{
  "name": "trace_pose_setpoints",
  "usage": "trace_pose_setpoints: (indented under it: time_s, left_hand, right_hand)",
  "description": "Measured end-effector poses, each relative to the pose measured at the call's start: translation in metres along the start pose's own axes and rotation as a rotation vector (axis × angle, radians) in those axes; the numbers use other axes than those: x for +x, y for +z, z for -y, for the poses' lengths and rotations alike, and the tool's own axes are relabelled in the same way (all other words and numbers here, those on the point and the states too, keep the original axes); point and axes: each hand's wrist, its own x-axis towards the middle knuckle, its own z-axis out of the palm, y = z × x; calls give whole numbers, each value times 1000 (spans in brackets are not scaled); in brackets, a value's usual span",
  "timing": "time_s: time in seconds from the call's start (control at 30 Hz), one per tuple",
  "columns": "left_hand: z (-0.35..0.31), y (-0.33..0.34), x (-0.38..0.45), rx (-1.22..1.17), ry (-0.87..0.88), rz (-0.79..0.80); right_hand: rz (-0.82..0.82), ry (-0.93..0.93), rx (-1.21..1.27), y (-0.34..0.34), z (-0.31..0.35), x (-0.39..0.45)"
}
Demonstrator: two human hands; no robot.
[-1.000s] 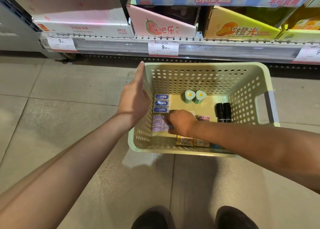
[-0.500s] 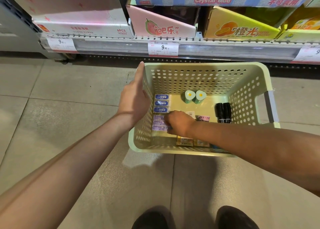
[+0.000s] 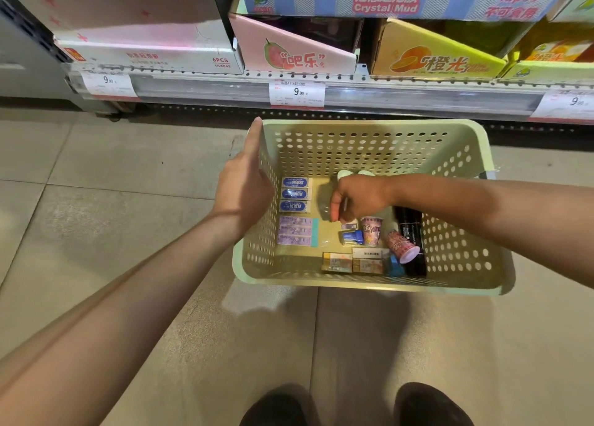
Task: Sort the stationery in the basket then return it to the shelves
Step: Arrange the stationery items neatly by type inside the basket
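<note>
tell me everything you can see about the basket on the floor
The basket is pale green plastic, rectangular, with walls pierced by rows of round holes and a solid, rolled rim. It sits upright on the tiled floor before the shelf, open-topped. The left hand rests against its left wall; the right hand reaches inside. Small stationery lies on its bottom.

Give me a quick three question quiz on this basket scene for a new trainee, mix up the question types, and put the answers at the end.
1. True or false: the left hand rests on the basket wall.
2. Which items lie stacked along the basket's left wall? A) blue erasers B) black markers C) patterned cups
3. Fill in: the right hand is over the basket's ____.

Key: 1 true; 2 A; 3 inside.
</note>
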Motion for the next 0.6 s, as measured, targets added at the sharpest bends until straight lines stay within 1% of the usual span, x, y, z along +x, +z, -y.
trace_pose_setpoints:
  time_s: [0.17, 0.33, 0.43, 0.6]
  left_hand:
    - [-2, -2, 0, -1, -7, 16]
    - [-3, -3, -1, 16, -15, 24]
    - [-4, -3, -1, 23, -16, 28]
    - [-5, -3, -2, 6, -13, 28]
  right_hand:
    - [66, -39, -112, 16, 2, -6]
    - [86, -91, -228, 38, 9, -2]
    - [99, -90, -272, 45, 11, 1]
    - [206, -123, -315, 49, 17, 1]
